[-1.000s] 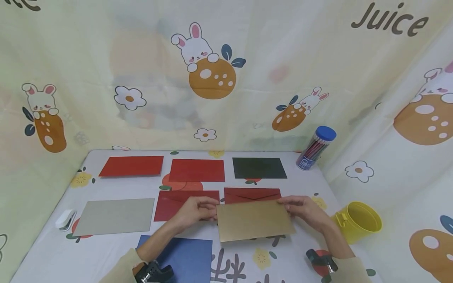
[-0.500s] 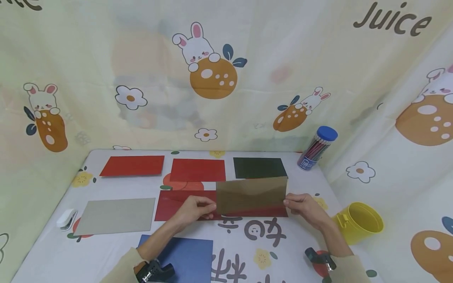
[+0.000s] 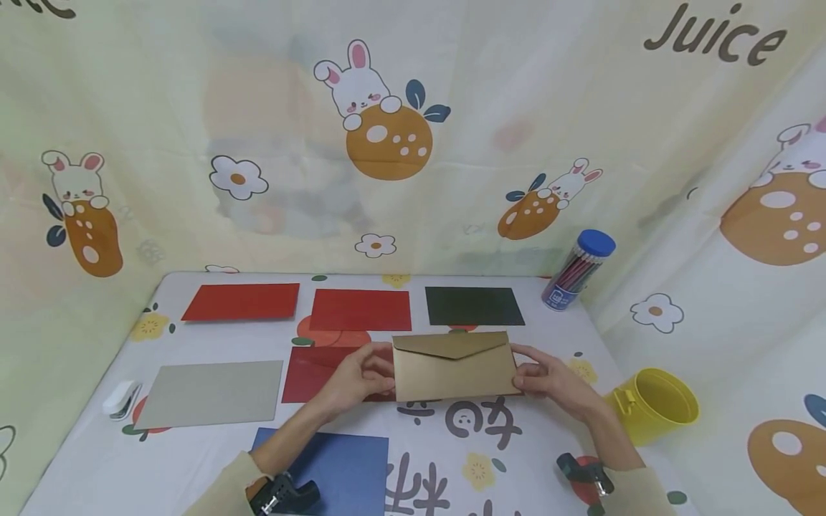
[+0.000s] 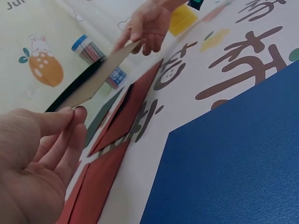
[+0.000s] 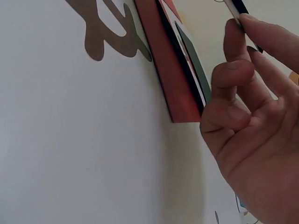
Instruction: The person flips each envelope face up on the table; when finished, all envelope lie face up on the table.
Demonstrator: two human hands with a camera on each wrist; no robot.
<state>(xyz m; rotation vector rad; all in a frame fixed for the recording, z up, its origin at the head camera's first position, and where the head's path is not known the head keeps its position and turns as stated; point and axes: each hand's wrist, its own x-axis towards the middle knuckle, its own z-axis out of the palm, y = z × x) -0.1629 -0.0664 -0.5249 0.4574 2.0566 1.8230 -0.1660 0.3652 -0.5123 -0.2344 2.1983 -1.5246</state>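
A gold envelope (image 3: 452,376) is held up between both hands, its pointed flap folded down and facing the head camera. My left hand (image 3: 358,376) pinches its left edge between thumb and fingers, as the left wrist view shows up close. At the opposite edge, my right hand (image 3: 547,376) grips it with thumb and forefinger, the other fingers curled in the right wrist view. Behind and below it lies a red envelope (image 4: 124,114), mostly hidden in the head view. Another dark red envelope (image 3: 306,380) lies partly behind my left hand.
Along the back lie an orange-red envelope (image 3: 241,302), a red one (image 3: 360,310) and a dark green one (image 3: 474,307). A grey envelope (image 3: 209,394), white stapler-like object (image 3: 121,400) and blue envelope (image 3: 351,469) lie left. A pencil tub (image 3: 574,276) and yellow bucket (image 3: 654,405) stand right.
The gold envelope has been turned over: its plain face showed first, then it tipped up, and now the flap side shows. Both hands stay near its side edges.
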